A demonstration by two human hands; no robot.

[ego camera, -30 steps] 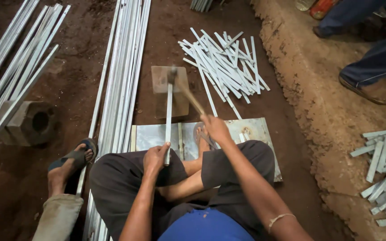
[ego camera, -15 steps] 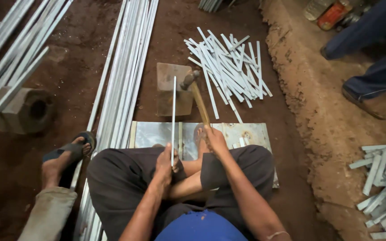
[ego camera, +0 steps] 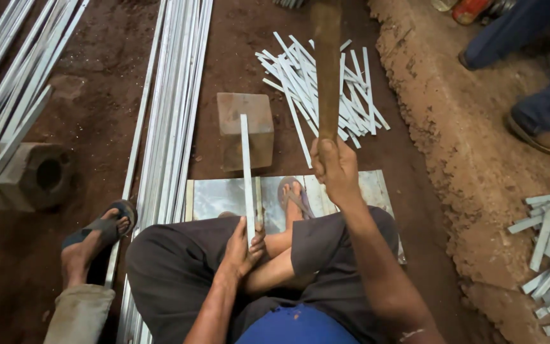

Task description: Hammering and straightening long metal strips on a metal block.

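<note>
Head cam: left hand (ego camera: 242, 250) fingers (ego camera: 257, 241) wrap metal strip (ego camera: 246, 167) btm end.

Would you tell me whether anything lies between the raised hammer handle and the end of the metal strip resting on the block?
Nothing visible does. The right hand holds the hammer handle up above the block; the left hand grips the metal strip at its near end, well clear of the far tip on the block.
</note>
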